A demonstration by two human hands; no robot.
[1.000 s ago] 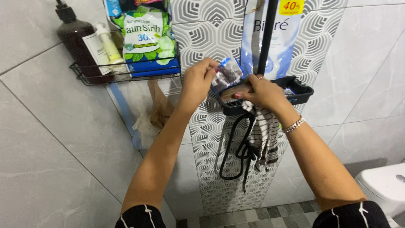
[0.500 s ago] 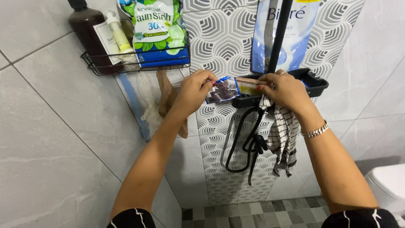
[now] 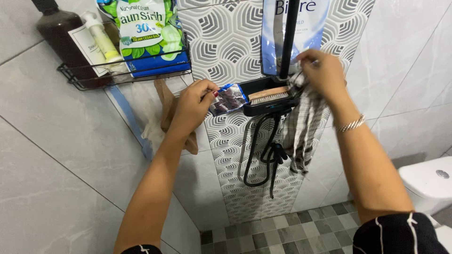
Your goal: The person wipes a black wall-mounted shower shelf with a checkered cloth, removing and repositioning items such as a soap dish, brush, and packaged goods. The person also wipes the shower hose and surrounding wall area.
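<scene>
My left hand (image 3: pixel 194 100) pinches a small crinkled blue and silver sachet (image 3: pixel 227 99) just left of the black plastic shelf tray (image 3: pixel 256 109) on the patterned wall. In the tray lies a wooden scrub brush (image 3: pixel 269 94), bristles facing out. My right hand (image 3: pixel 324 73) is higher, at the tray's right end, gripping the top of a black and white striped cloth (image 3: pixel 301 129) that hangs down over the tray's edge. A black cord (image 3: pixel 263 150) dangles in loops below the tray.
A black pole (image 3: pixel 288 37) rises from the tray before a blue and white refill pouch (image 3: pixel 292 28). A wire corner rack (image 3: pixel 117 70) holds a dark pump bottle (image 3: pixel 59 37), a pale tube and a green pouch (image 3: pixel 143 33). A white toilet (image 3: pixel 431 181) stands at right.
My left hand drew the sachet left, out of the tray, uncovering the brush. My right hand rose from the tray's front and lifted the striped cloth's top end.
</scene>
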